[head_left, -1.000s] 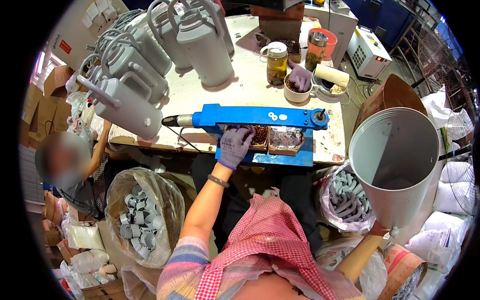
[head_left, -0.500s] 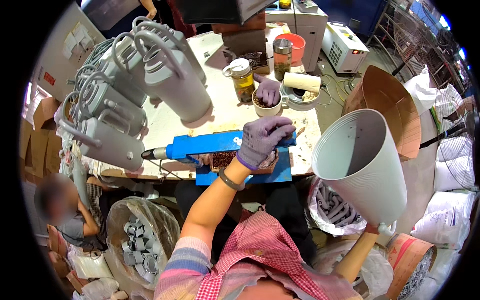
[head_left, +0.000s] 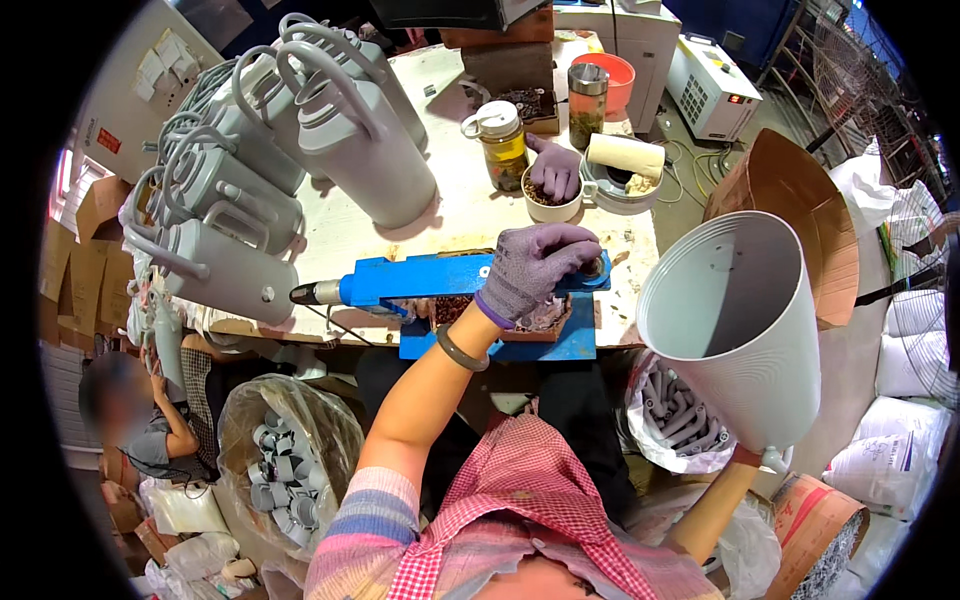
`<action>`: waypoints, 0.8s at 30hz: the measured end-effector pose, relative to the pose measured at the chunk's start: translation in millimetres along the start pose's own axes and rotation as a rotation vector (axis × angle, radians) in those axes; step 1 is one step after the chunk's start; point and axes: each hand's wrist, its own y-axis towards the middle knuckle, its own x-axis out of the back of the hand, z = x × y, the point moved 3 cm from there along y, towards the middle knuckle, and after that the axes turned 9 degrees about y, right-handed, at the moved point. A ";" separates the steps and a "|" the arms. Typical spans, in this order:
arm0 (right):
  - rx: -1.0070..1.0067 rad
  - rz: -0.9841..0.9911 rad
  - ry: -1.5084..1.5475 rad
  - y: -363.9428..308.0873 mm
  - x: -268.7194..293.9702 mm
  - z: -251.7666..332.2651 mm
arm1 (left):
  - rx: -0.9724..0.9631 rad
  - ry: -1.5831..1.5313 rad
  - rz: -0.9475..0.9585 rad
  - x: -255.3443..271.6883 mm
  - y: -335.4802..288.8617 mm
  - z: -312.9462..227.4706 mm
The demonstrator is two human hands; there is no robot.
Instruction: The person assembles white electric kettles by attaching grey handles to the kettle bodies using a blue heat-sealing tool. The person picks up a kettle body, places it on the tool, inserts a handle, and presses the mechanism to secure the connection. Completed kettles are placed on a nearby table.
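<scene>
Left hand [head_left: 535, 268], in a grey knit glove, is closed down over the right end of the blue tool [head_left: 440, 277], which lies across the near edge of the table [head_left: 470, 215] above a shallow tray of small brown parts [head_left: 455, 308]. Right hand [head_left: 745, 457] sits low at the right, gripping the narrow base of a large grey cone-shaped shell [head_left: 735, 325], held off the table with its open mouth tilted up. Grey handled jugs [head_left: 300, 150] crowd the table's left side; a second gloved hand [head_left: 555, 170] rests in a white bowl [head_left: 553, 205] at the far side.
</scene>
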 end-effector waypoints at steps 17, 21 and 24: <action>-0.032 0.047 -0.027 1.3 -15.2 -9.7 | -0.366 0.340 -0.225 -7.4 -9.4 -12.0; -0.035 0.045 -0.032 -1.3 -9.2 -9.0 | -0.285 0.323 -0.338 32.7 -42.5 -30.6; -0.043 0.040 -0.029 -6.0 -5.5 -7.7 | -0.332 0.799 -0.234 80.4 -73.4 0.9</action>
